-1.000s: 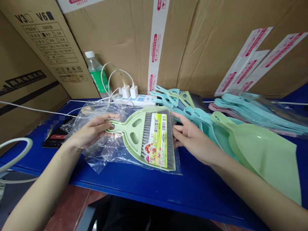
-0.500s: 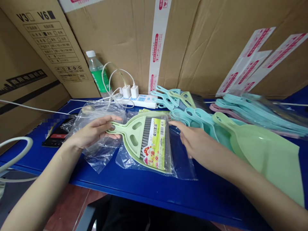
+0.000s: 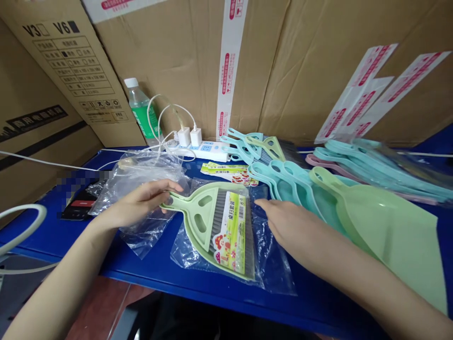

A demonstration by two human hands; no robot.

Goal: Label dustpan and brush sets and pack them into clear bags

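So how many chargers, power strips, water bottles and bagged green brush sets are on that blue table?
White chargers: 2
Power strip: 1
Water bottle: 1
Bagged green brush set: 1
Total: 5

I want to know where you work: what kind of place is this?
Probably a packing or stock room: big cardboard boxes line the wall, many dustpans lie stacked, and one green brush set sits in a plastic bag.
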